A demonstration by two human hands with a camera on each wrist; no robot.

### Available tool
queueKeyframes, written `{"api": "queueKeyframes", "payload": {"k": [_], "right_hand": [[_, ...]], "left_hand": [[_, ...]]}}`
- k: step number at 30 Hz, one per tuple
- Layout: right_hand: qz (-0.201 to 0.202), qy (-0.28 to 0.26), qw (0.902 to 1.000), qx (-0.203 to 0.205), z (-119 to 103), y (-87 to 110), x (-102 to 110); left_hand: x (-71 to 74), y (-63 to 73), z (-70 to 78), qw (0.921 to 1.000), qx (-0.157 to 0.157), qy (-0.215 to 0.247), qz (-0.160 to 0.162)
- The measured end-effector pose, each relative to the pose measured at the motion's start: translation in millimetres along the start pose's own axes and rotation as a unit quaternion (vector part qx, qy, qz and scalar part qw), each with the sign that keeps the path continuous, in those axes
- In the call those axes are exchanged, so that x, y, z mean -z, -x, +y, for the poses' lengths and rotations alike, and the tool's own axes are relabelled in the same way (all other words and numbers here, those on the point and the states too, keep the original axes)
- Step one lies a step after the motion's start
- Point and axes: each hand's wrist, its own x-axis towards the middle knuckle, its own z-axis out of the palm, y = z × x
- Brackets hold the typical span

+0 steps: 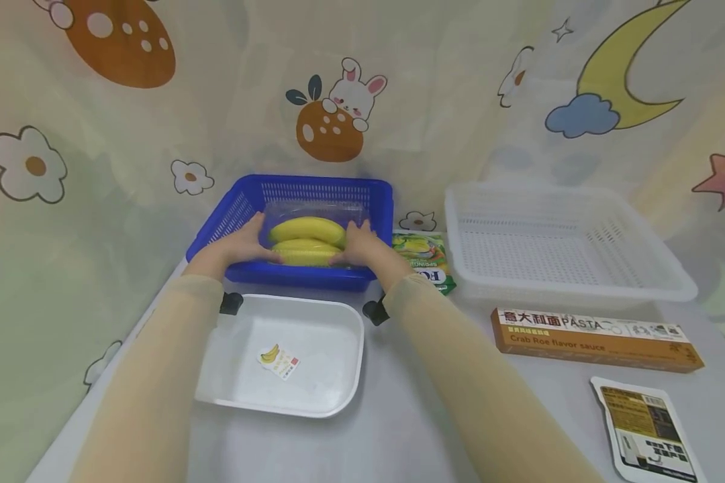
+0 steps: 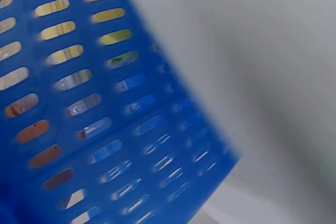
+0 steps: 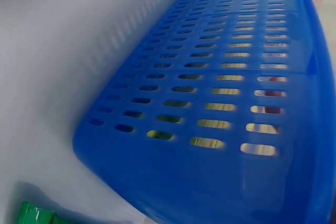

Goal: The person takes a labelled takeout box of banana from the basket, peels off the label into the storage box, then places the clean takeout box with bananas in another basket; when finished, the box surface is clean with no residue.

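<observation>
In the head view, a clear plastic pack of yellow bananas [image 1: 308, 231] sits inside a blue slotted basket [image 1: 296, 276]. My left hand [image 1: 235, 243] grips the pack's left end, thumb at the front and fingers farther back. At the other end my right hand [image 1: 365, 247] holds it the same way. Both wrists pass over the basket's front rim. The wrist views mostly show the blue basket wall [image 2: 79, 72] from outside, with yellow behind its slots; the right wrist view looks along another stretch of wall [image 3: 210, 93]. The fingertips are partly hidden behind the pack.
Before the basket lies a white tray [image 1: 326, 355] with a banana label [image 1: 280, 361]. To the right are a green packet [image 1: 423, 255], a white slotted basket [image 1: 556, 285], a pasta box [image 1: 598, 340] and a flat sauce pouch [image 1: 646, 429]. A printed cloth [image 1: 435, 100] hangs behind.
</observation>
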Motion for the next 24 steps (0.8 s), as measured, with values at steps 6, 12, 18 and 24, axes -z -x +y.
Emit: {"api": "queueKeyframes", "payload": {"k": [6, 12, 18, 24], "right_hand": [[0.054, -0.003, 0.9981, 0.028, 0.9, 1.6, 2.9], [0.114, 0.015, 0.9917, 0.057, 12.8, 5.5, 14.4], [0.137, 0.056, 0.9882, 0.039, 36.6, 3.5, 24.7], [0.16, 0.093, 0.9821, 0.035, 65.8, 3.8, 34.3]], "left_hand": [[5.9, 1.6, 3.6, 0.9998, -0.008, -0.016, 0.013], [4.6, -2.1, 10.6, 0.996, -0.039, -0.057, 0.057], [-6.2, -15.4, 21.4, 0.9889, -0.038, -0.11, 0.092], [-11.2, -19.0, 34.1, 0.991, 0.003, -0.117, 0.064]]}}
